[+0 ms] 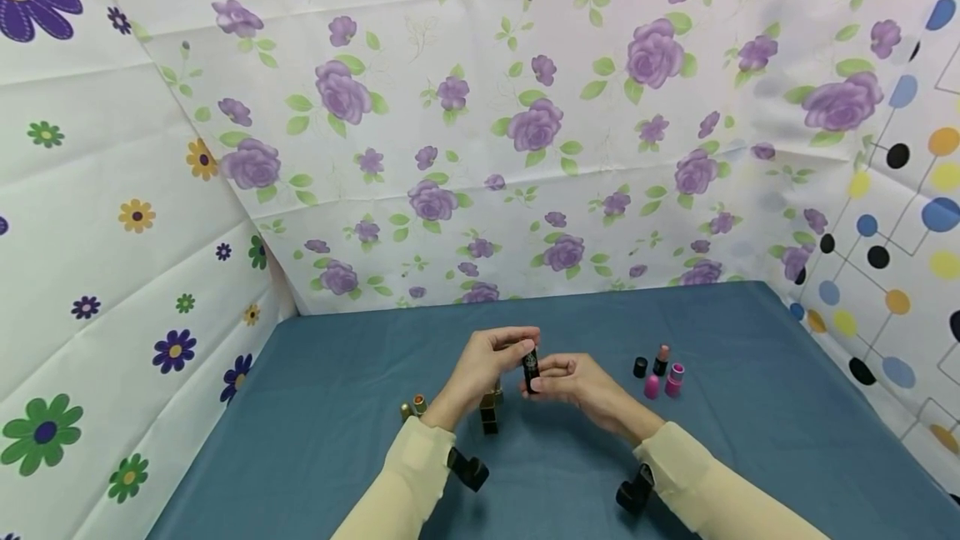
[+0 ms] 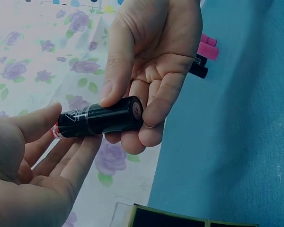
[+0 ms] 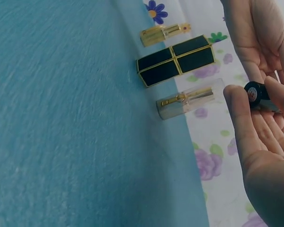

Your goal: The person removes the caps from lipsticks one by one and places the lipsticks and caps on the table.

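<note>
Lipstick tube: the black tube [image 1: 531,372] is up between the two hands over the tablecloth [image 1: 570,482]; in the head view it stands nearly upright, its top tipped slightly toward 11 o'clock.
Left hand: the left hand [image 1: 491,361] sits at 10 o'clock of the tube, pinching its upper end, thumb on one side and fingers on the other.
Left forearm: it enters from 7 o'clock in a cream sleeve [image 1: 408,465], the wrist bent so that the fingers point toward 3 o'clock.
Right hand: the right hand [image 1: 573,382] is at 3 o'clock, grasping the lower end; in the left wrist view the thumb presses on the tube and the fingers curl beneath, the round base sticker [image 2: 137,111] showing.
Right forearm: it comes in from 4 o'clock, fingers pointing toward 9 o'clock.
Black-and-gold case: the case [image 1: 489,413] is near the tube, between 7 and 8 o'clock; in the right wrist view a clear tube [image 3: 187,100] lies beside it.
Gold lipstick: the open one [image 1: 420,403] stands at 8 to 9 o'clock, just beside the left wrist.
Pink lipstick: well apart at 3 o'clock, the pink tube [image 1: 675,379] stands near a pink cap [image 1: 652,387].
</note>
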`<state>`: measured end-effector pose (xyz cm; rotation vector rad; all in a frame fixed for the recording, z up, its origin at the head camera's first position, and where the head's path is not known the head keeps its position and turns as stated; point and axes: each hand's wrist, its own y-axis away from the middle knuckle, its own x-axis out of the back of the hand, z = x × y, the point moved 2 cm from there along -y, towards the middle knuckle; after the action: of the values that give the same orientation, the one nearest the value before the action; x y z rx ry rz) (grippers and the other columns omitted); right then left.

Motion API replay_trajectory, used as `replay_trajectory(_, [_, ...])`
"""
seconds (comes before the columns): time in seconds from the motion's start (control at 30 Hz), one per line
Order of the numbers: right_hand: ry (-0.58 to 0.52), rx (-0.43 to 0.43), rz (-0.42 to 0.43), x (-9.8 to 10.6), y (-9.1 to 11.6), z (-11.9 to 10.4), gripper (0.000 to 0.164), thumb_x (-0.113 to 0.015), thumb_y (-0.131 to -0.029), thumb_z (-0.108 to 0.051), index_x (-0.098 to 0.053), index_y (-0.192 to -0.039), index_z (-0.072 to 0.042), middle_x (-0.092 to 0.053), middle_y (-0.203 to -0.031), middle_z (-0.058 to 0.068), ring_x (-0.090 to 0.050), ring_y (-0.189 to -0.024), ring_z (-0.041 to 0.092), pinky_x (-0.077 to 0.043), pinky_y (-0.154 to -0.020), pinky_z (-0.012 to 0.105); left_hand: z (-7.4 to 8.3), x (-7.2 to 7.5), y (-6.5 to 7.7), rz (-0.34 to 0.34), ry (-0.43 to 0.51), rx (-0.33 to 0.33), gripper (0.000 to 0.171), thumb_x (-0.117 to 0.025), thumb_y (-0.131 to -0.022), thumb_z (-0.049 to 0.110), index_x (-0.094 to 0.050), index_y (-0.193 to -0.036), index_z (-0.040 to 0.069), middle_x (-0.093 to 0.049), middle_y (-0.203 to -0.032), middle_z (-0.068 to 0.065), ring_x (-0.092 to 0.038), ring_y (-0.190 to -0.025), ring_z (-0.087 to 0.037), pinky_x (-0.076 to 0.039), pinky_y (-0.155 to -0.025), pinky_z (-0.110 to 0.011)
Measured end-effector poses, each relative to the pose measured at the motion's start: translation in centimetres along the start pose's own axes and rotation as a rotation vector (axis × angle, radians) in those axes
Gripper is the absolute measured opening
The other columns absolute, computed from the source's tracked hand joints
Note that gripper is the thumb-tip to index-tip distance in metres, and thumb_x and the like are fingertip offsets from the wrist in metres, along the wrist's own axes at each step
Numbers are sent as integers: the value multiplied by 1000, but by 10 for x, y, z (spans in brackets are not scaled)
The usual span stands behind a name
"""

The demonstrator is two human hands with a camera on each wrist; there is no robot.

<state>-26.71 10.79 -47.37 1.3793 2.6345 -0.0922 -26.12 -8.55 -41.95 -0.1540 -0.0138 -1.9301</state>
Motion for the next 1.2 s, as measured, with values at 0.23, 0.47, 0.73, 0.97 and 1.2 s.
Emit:
replay_trajectory(0.23, [23,16,36,0,-2,-6,41,-76,-98,-12,-64,-130,9,-73,-119,22,-74,-108,27,-51,-106,53,5,0,-5,-5,19,1,35,-65,-106,21,-68,-139,9,-66,-139,-14,-63,-129,-25,-50,-109,-42])
replay_trajectory(0.47, [53,27,48,2,-2,-12,37,-76,-97,-13,-68,-128,7,-74,-118,20,-74,-109,28,-55,-102,47,6,1,-9,3,18,-9,36,-66,-105,20,-68,-139,8,-67,-137,-13,-63,-129,-26,-50,-109,-41])
replay_trajectory(0.73, [64,32,49,3,-1,-17,42,-75,-98,-12,-65,-133,8,-74,-121,20,-73,-112,28,-53,-104,46,8,1,-13,-12,22,-10,41,-66,-105,20,-64,-142,3,-69,-135,-11,-65,-127,-25,-49,-109,-42])
replay_trajectory(0.97, [74,37,57,2,0,-18,42,-76,-97,-13,-66,-134,7,-73,-123,18,-72,-114,26,-55,-103,41,10,0,-13,-35,50,10,41,-67,-104,18,-63,-143,5,-69,-135,-11,-63,-129,-25,-48,-111,-43])
replay_trajectory(1.2, [90,39,55,1,1,-17,42,-76,-97,-13,-67,-133,6,-75,-119,17,-73,-111,26,-51,-106,50,9,1,-13,-28,46,16,38,-67,-104,19,-67,-140,7,-71,-132,-11,-65,-126,-25,-50,-109,-41])
